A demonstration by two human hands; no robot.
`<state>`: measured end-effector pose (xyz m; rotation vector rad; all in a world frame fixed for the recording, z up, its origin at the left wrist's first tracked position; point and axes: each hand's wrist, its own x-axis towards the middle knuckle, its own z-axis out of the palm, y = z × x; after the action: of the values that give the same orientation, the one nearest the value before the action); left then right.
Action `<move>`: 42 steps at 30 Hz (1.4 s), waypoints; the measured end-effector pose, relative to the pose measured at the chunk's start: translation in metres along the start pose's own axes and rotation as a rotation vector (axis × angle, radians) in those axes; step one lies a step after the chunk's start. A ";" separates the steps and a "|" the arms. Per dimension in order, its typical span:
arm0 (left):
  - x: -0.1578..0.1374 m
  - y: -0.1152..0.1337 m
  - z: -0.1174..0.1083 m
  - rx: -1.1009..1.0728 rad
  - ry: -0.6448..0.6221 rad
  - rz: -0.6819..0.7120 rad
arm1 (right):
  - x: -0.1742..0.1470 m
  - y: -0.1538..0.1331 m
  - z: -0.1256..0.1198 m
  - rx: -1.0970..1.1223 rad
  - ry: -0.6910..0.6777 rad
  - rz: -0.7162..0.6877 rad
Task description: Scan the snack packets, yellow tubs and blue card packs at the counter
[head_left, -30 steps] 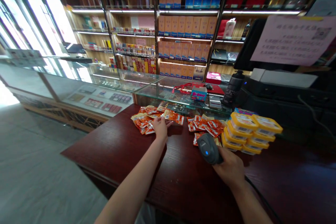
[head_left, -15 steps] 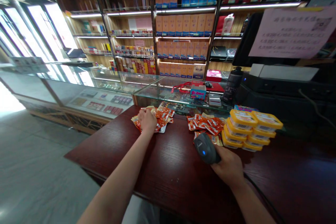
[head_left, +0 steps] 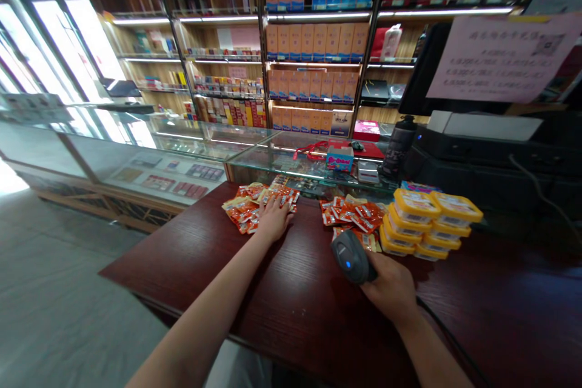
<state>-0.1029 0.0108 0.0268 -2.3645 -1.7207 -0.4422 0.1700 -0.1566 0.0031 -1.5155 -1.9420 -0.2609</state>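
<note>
Packets in orange and cream wrapping lie in two piles on the dark red counter [head_left: 300, 294], and through the head camera I watch both hands among them. The left pile [head_left: 240, 209] is under the left hand [head_left: 273, 220], near the far left corner of the counter. Half a second ago I see this hand bent over the left part of the pile, with its fingers curled; now it is more to the right, and the fingers are stretched out and a little spread, flat upon the packets. One second ago it has a packet at its fingertips, out to the right side; now I cannot see any packet lifted, and I cannot tell if the fingertips pinch something.

The right hand [head_left: 391, 288] does not change its grip: it is closed around the handle of the grey scanner [head_left: 350, 257], whose blue light is on, as in both earlier pictures. From below this hand a black cable [head_left: 448, 330] runs to the lower right. The scanner head is in front of the right pile [head_left: 352, 215] and hides a part of it. This pile looks the same as before, and the stacked yellow tubs [head_left: 422, 224] just beside it also stay in their place.
</note>
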 end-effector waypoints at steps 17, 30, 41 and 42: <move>0.030 0.090 0.012 -0.499 0.132 0.298 | 0.004 -0.006 -0.009 0.034 0.123 0.048; 0.076 0.174 0.014 -0.512 0.027 0.053 | 0.008 -0.001 -0.012 0.037 0.255 -0.017; 0.089 0.191 0.017 -0.615 -0.059 0.076 | 0.011 -0.001 -0.020 0.022 0.323 0.012; 0.089 0.191 0.016 -0.626 -0.073 0.063 | 0.011 -0.002 -0.020 0.023 0.327 0.016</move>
<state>0.1064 0.0363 0.0476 -2.8645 -1.7135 -1.0234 0.1747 -0.1589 0.0258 -1.3757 -1.6686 -0.4483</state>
